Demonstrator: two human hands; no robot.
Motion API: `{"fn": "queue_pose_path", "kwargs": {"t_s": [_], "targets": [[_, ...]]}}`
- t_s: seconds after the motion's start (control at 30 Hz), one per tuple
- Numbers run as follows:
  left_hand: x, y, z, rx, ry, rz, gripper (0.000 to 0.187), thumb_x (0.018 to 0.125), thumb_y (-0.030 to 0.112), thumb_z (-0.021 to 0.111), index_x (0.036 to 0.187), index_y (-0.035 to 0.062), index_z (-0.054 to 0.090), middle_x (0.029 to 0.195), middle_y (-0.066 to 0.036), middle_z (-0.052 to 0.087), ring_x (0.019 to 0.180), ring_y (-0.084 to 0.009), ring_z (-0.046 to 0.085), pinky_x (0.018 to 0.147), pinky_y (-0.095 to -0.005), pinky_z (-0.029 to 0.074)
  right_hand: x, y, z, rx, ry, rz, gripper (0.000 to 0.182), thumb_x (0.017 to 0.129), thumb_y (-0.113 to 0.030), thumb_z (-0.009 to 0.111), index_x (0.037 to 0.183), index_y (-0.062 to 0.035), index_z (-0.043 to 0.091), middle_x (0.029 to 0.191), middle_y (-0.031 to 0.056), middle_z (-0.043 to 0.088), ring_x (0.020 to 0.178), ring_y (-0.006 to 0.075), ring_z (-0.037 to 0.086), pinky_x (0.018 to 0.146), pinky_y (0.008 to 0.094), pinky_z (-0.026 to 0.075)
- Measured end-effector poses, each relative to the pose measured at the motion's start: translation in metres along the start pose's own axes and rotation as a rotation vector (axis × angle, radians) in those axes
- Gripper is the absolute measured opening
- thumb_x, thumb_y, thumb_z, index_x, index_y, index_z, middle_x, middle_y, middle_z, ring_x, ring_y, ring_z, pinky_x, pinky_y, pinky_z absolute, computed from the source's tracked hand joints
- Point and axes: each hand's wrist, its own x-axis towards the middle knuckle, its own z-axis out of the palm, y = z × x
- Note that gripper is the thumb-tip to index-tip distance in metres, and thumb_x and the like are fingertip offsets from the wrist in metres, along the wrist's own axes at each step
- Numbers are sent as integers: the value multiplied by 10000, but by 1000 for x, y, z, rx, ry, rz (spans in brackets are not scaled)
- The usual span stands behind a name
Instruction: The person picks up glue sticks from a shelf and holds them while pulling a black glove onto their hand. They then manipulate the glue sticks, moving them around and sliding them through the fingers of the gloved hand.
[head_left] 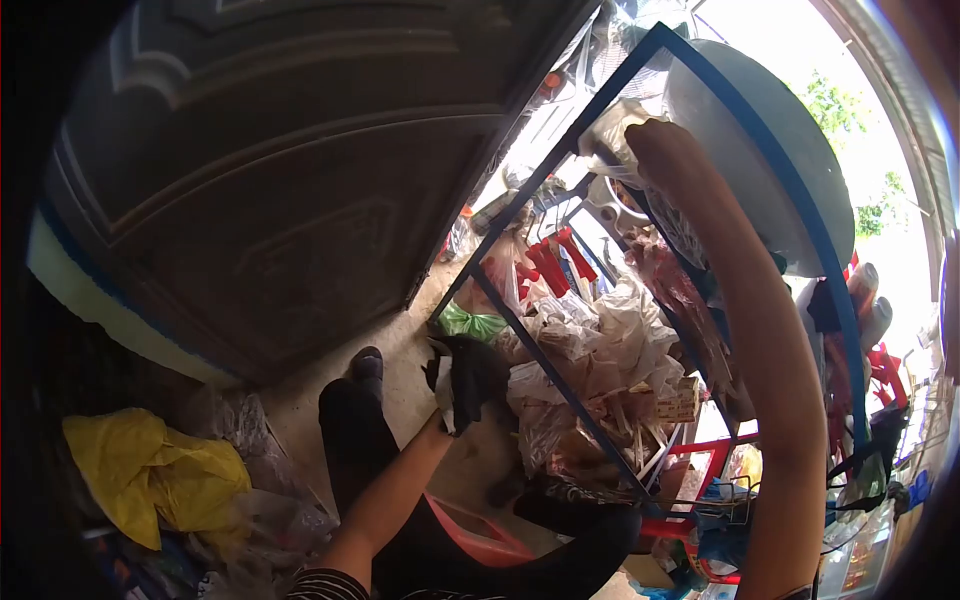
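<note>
At the far left we see a crumpled yellow plastic bag (150,470) lying on the floor among clear plastic wrappings, below a large dark panelled wooden door (280,160) that leans across the upper left. Moving right, our left hand (455,385) is stretched down and forward, its fingers wrapped around a bunched black cloth (470,370); the cloth covers the fingers, so we cannot tell just how they lie, only that they grip it. The cloth hangs just above the bare concrete floor (400,350), next to a green plastic bag (472,323) and the lower bar of a blue metal frame rack (560,160). Behind that frame sits a heap of pale crumpled plastic bags (600,340) and red plastic parts (560,260). Further right, our right arm rises along the rack, and the right hand (625,130) at the top reaches into white material; whether its fingers are spread or pressed we cannot tell.
</note>
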Motion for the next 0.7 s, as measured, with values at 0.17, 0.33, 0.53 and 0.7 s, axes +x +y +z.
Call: {"fn": "queue_pose_path", "kwargs": {"t_s": [0.17, 0.33, 0.53, 0.7], "targets": [[-16, -25, -33, -82, -212, -33, 525, 983, 445, 451, 1192, -8, 614, 973, -155, 668, 790, -315, 633, 686, -440, 511, 7, -30, -27, 228, -47, 175, 195, 820, -100, 657, 978, 9, 693, 938, 240, 703, 899, 373, 702, 742, 433, 551], [-41, -20, -44, -249, 3, -199, 587, 966, 471, 480, 1327, 10, 533, 1214, -183, 625, 1088, -354, 618, 923, -489, 507, 26, -25, -5, 263, -166, 347, 389, 840, -344, 673, 1014, 1, 720, 1006, 220, 713, 905, 342, 710, 787, 405, 552], [-10, 10, 70, 40, 573, -316, 367, 915, 394, 550, 1023, 43, 568, 911, -70, 549, 805, -223, 541, 721, -366, 477, 51, 31, -2, 412, -419, -2, 285, 814, -216, 688, 894, 56, 702, 897, 218, 725, 713, 302, 718, 599, 395, 557], [-18, 14, 57, -34, 386, -253, 539, 912, 460, 517, 1165, -15, 546, 1071, -144, 575, 960, -301, 561, 857, -410, 458, 53, -6, -13, 278, -209, 265, 270, 802, -14, 586, 1053, 85, 597, 936, 277, 691, 832, 366, 723, 642, 438, 562]]}}
